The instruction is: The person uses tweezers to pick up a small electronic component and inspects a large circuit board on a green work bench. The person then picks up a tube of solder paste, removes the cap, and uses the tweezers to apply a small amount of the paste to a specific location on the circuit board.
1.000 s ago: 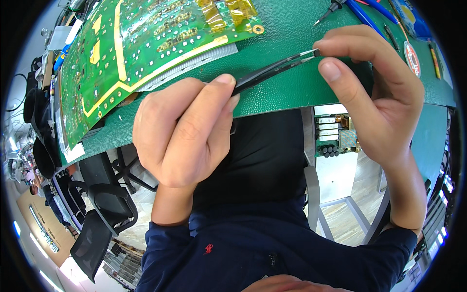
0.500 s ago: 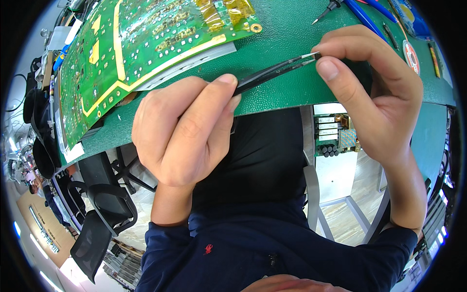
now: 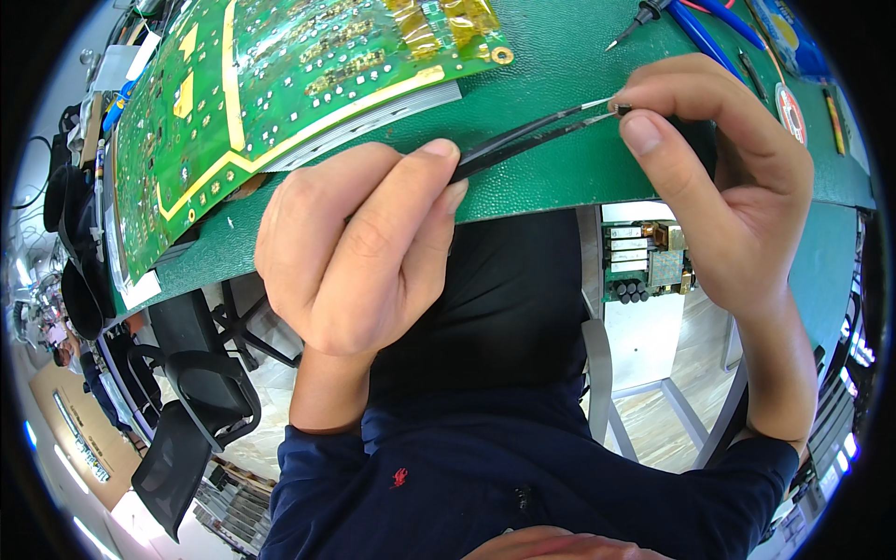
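Observation:
My left hand point(image 3: 359, 247) pinches a pair of black tweezers point(image 3: 527, 137) near their rear end, thumb and fingers closed on them. The tweezers point right, their two pale tips spread a little apart. At the tips is a tiny dark part point(image 3: 624, 109), too small to name, between the thumb and index finger of my right hand point(image 3: 723, 173). One tip seems to reach the index fingertip; whether the tips touch the part I cannot tell. Left of the tweezers lies a large green circuit board point(image 3: 201, 131), with shiny film and amber tape on it.
The green mat point(image 3: 551, 47) covers the bench. A probe point(image 3: 644, 21), blue-handled pliers point(image 3: 705, 42) and a round spool point(image 3: 790, 112) lie at the far right. Below the bench edge sits another circuit board point(image 3: 644, 261). An office chair point(image 3: 201, 401) stands at left.
The tweezer tips have spread wider apart. My right thumb and index finger have shifted slightly right, and the small dark part now shows more clearly between them.

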A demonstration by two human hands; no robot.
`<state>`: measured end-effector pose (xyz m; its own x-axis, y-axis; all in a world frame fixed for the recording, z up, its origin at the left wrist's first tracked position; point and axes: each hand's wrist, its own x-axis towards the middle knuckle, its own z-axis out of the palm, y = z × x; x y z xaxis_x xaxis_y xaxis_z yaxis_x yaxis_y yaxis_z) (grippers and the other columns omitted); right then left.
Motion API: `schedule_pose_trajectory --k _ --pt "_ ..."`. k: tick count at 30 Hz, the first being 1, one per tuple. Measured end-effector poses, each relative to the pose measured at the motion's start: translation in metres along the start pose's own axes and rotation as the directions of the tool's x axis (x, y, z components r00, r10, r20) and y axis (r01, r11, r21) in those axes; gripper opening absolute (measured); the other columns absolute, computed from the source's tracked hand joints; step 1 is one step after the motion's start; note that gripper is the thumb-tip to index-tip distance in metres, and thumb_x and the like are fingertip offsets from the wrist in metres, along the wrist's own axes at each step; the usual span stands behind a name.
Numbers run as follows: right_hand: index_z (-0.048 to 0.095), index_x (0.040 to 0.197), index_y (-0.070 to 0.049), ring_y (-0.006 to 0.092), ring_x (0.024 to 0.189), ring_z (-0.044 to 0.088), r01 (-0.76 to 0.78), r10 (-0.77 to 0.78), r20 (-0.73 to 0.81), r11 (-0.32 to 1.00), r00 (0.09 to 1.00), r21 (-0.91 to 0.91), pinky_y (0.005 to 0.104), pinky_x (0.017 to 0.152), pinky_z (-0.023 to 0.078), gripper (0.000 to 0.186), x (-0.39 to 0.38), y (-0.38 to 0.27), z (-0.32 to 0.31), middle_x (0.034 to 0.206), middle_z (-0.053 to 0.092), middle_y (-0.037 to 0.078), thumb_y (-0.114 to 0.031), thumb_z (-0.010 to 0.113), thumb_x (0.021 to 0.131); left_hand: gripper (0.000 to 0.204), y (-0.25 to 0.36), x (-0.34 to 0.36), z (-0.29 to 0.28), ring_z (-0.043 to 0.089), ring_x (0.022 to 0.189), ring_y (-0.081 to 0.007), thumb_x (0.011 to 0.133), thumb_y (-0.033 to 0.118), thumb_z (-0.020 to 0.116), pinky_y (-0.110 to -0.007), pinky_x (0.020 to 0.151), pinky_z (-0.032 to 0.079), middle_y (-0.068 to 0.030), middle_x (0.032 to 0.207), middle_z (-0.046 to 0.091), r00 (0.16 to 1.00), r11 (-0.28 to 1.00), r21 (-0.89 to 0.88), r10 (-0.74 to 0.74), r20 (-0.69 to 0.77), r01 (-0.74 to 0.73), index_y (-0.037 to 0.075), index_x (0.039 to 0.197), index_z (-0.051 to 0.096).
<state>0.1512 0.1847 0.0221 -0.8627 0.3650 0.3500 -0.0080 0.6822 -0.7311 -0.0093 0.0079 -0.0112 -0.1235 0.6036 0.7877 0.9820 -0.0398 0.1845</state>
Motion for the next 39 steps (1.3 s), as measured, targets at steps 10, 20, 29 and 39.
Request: schedule_pose_trajectory --k 10,20,29,39 --pt "0.062 0.096 0.004 0.0139 0.088 0.057 -0.046 0.045 0.022 0.997 0.999 0.054 0.0237 0.080 0.042 0.010 0.001 -0.003 -0.001 0.095 0.062 0.010 0.000 0.059 0.088 0.023 -0.001 -0.001 0.001 0.058 0.072 -0.0192 0.069 -0.002 0.076 -0.025 0.064 0.046 -0.0103 0.084 0.064 1.000 1.000 -0.018 0.006 -0.010 -0.006 -0.001 0.091 0.070" --pt "0.065 0.099 0.003 0.0154 0.093 0.059 0.088 -0.094 -0.014 0.969 0.995 -0.230 0.0245 0.082 0.043 0.013 0.004 0.000 -0.003 0.101 0.063 0.011 0.002 0.059 0.088 0.020 0.000 0.002 0.001 0.057 0.066 -0.0149 0.069 -0.004 0.073 -0.022 0.056 0.043 -0.0085 0.082 0.063 0.984 0.985 -0.008 -0.171 0.059 0.172 0.000 0.088 0.069" --pt "0.067 0.095 0.000 0.0191 0.088 0.061 0.240 -0.189 0.167 0.894 0.968 -0.378 0.0263 0.078 0.046 0.020 0.015 -0.008 -0.004 0.095 0.062 0.010 0.005 0.066 0.076 0.019 0.000 0.000 -0.003 0.060 0.071 -0.0167 0.070 -0.001 0.073 -0.024 0.063 0.045 -0.0091 0.081 0.064 0.973 0.976 0.015 -0.218 0.077 0.217 -0.001 0.089 0.069" --pt "0.063 0.083 0.000 0.0192 0.078 0.059 0.206 -0.127 0.215 0.894 0.968 -0.397 0.0266 0.069 0.046 0.010 0.019 -0.016 -0.001 0.089 0.058 0.010 0.005 0.066 0.074 0.023 0.002 -0.005 -0.001 0.058 0.070 -0.0135 0.070 0.000 0.075 -0.022 0.060 0.043 -0.0085 0.084 0.065 0.972 0.971 -0.025 -0.236 0.023 0.236 0.001 0.092 0.070"
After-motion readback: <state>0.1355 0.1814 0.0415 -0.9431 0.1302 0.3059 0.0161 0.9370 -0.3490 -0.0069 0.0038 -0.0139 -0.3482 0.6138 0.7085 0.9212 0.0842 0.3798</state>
